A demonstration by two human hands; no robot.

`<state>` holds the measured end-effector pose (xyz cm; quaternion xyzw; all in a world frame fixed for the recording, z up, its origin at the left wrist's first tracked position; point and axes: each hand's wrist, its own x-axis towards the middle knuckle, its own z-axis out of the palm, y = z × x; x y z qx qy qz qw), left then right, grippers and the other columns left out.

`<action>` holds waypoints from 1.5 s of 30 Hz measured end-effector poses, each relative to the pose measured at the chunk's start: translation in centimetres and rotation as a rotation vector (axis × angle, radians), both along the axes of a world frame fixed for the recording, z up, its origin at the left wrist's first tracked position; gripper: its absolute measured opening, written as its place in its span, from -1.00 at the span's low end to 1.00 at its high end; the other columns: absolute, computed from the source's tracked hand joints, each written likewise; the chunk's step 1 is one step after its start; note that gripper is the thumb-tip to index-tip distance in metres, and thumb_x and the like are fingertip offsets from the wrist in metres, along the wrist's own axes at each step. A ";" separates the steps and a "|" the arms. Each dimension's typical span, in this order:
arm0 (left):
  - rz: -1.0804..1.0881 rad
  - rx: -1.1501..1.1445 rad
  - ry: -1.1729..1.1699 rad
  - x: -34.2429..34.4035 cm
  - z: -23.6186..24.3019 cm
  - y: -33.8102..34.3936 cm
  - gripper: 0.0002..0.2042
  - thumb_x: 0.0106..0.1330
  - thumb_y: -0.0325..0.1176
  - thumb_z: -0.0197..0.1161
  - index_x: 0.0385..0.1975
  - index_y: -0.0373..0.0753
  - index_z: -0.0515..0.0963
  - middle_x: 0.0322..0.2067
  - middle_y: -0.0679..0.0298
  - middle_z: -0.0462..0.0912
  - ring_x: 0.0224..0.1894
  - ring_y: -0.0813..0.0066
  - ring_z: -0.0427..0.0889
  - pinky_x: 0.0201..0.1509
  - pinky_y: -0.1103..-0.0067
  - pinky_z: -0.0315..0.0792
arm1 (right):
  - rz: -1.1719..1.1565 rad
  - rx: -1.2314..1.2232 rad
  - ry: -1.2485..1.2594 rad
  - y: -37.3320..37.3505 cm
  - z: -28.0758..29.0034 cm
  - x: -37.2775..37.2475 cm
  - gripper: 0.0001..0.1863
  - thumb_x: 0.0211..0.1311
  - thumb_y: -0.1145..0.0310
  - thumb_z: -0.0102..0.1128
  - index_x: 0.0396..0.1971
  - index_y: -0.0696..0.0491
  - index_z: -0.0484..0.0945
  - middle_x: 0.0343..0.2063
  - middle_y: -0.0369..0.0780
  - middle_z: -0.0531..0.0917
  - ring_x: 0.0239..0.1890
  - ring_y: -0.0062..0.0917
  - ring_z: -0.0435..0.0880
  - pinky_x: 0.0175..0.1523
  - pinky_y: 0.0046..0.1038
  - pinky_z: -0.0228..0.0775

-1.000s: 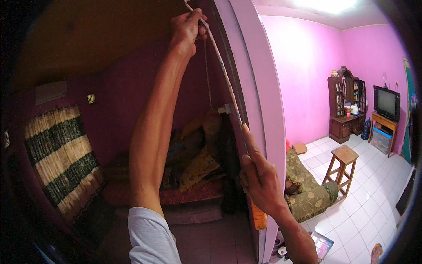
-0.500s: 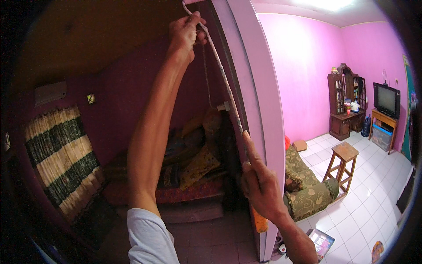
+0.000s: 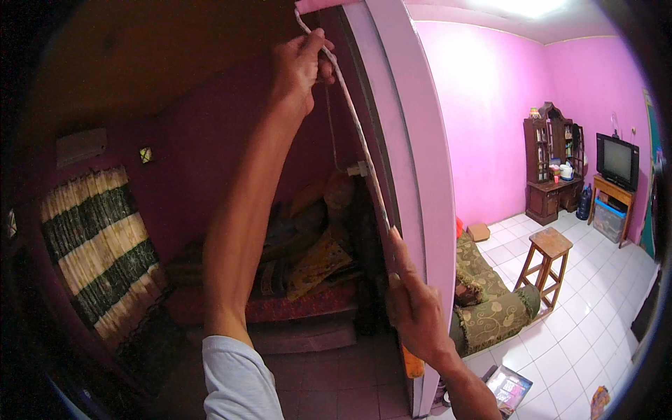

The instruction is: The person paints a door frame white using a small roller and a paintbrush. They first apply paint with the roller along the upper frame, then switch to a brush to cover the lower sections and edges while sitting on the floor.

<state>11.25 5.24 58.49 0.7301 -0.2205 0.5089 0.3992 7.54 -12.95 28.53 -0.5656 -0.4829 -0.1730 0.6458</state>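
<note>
Looks like you're mid-job, left hand (image 3: 302,66) pinching the rod (image 3: 362,142) up top center, right hand (image 3: 423,311) wrapped round it lower down, tho can't tell what's done or left.

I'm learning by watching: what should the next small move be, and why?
Probably ease the pink roller a little along the door frame, because it sits close by the frame at the picture's top, with the left hand gripping the rod high and the right hand holding it lower.
</note>
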 end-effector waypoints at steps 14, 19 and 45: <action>-0.063 0.003 -0.080 0.2 2.7 -0.2 -0.71 0.42 -0.23 0.11 -0.44 -0.32 0.55 -0.70 0.29 0.49 -0.73 0.58 0.45 -0.63 0.57 0.44 | 0.023 0.026 -0.024 0.3 2.0 0.3 -0.39 0.43 0.51 -0.21 0.44 -0.10 0.02 -0.62 -0.25 0.43 -0.62 -0.68 0.34 -0.48 -0.51 0.29; -0.041 -0.032 0.004 0.0 0.0 0.2 -0.72 0.37 -0.16 0.19 -0.42 -0.27 0.57 -0.60 0.31 0.55 -0.67 0.63 0.45 -0.58 0.60 0.44 | 0.001 -0.043 0.018 -0.1 0.3 -0.2 -0.40 0.44 0.50 -0.23 0.45 -0.09 0.01 -0.66 -0.32 0.36 -0.63 -0.70 0.32 -0.50 -0.55 0.26; -0.064 0.014 -0.051 0.9 4.6 0.1 -0.71 0.42 -0.15 0.09 -0.48 -0.20 0.50 -0.70 0.38 0.46 -0.73 0.62 0.41 -0.66 0.60 0.32 | -0.066 -0.027 -0.072 -0.2 2.9 1.0 -0.34 0.35 0.60 -0.18 0.44 -0.04 0.02 -0.19 0.03 0.66 -0.43 -0.59 0.58 -0.30 -0.40 0.44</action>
